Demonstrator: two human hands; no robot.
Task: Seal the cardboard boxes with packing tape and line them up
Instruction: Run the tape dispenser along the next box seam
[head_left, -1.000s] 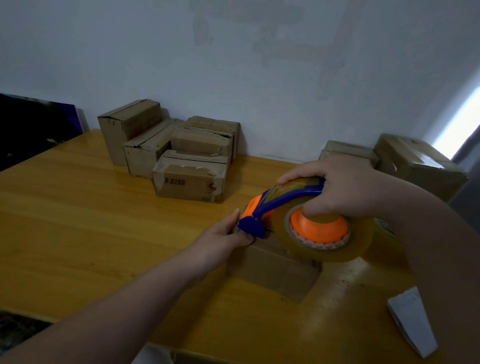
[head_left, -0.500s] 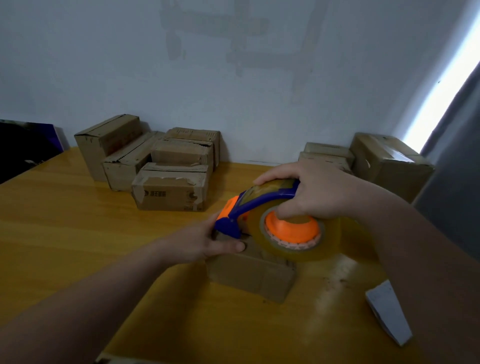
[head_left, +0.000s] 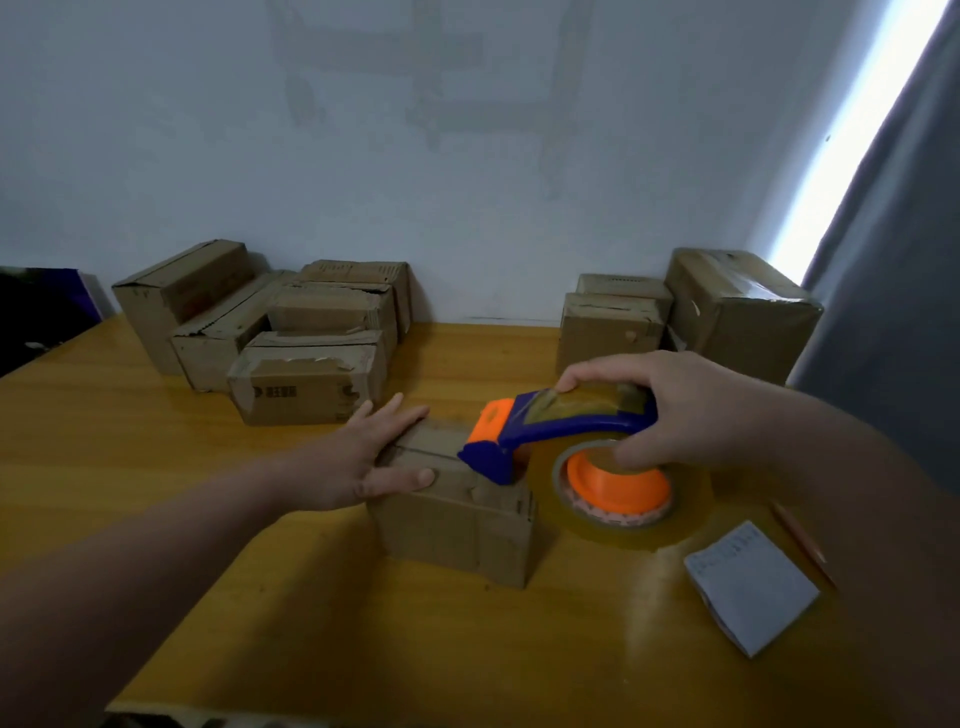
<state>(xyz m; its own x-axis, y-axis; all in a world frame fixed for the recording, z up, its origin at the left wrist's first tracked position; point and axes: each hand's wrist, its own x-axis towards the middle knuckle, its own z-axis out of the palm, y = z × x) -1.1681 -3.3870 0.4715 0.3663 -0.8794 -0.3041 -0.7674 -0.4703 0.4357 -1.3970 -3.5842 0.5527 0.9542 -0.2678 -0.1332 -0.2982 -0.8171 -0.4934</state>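
- Head view, hands: the left hand lies flat with straight fingers on top of the cardboard box. It presses down and grasps nothing. The right hand is clenched round the handle of the tape dispenser, whose blue nose rests on the box top just right of the left hand.
- Head view, task item: the box stands mid-tabletop, nearer the near edge than the wall.
- Step in hand, as judged: taping the top seam of this box. Whether tape already covers the seam cannot be told.
- Next move, as judged: keep the flaps pinned flat, draw the dispenser along the seam and over the box edge, then cut the tape.
- Edges and room: one group of boxes sits at the far-left corner and a second group at the far-right corner, both against the wall. Bare tabletop lies between them and left of the worked box, giving room for lining up.
- Obstacles: a folded paper and a pencil lie near the right edge, just beside the tape roll.
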